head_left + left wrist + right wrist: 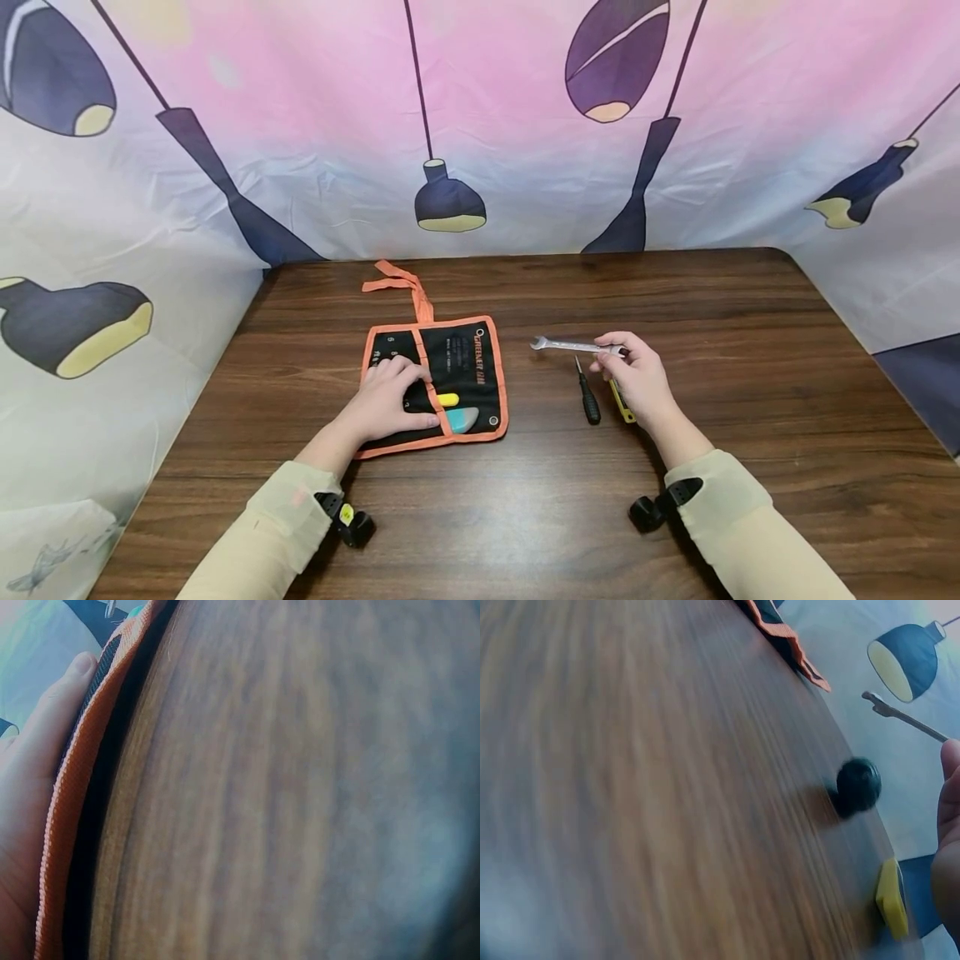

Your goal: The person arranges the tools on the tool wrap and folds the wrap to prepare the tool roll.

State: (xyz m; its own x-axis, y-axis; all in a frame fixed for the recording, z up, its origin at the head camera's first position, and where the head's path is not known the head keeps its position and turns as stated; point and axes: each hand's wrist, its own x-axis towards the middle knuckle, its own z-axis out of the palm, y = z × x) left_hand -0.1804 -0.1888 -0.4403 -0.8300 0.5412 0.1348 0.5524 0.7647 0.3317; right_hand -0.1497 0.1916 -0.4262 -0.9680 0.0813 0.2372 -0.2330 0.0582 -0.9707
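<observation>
table (495, 517) runs back to the cloth (517, 92), w/ rounded far r corner; plenty of wood btwn r hand (637, 379) & r edge, also in front of the pouch (489, 404). pouch lies flat, l of centre, its orange tie (422, 304) reaching almost to the back edge. strip of wood separates pouch from screwdriver (590, 404), so some side room there; yellow-bodied tool (624, 408) sits just r of screwdriver, partly under r hand, tighter spot. both forearms come in from the near side, angled inward, sleeves pushed back, wrist cams on. l hand (381, 404) rests on pouch's l half, fingers spread apart from thumb; thumb lies along near side, tip close to turquoise-grey piece (462, 419), w/ yellow piece (448, 400) just behind it, both poking out of the pocket. r hand hangs over the table, thumb & fingers pinching the wrench (568, 344) by its r end. fork end sticks out l of the fingertips, toward pouch but apart from it; r wrist view shows it up off the wood. screwdriver lies below/near side of wrench, tip away from person.
</observation>
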